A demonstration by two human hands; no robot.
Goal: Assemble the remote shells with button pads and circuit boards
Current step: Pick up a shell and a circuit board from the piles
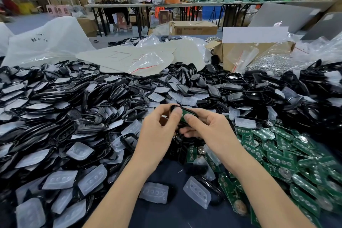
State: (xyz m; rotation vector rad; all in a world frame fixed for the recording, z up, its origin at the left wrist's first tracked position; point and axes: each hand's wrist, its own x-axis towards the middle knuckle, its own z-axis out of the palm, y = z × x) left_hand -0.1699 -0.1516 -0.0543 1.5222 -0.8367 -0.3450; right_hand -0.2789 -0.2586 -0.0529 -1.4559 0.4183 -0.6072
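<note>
Two bare hands meet above a heaped worktable. The left hand (157,129) and right hand (211,127) pinch a small black plastic remote shell (174,107), and both thumbs press a green circuit board (187,114) into it. Uneven thumb pressure could seat the board crooked or let it pop out. Well beyond the fingertips, to their right, an open cardboard box (229,52) holds clear zip bags (240,57) and, it seems, small silvery metal parts (268,64).

The single head camera is looking forward and down, close over the surface (162,214), taking in the room beyond.
</note>
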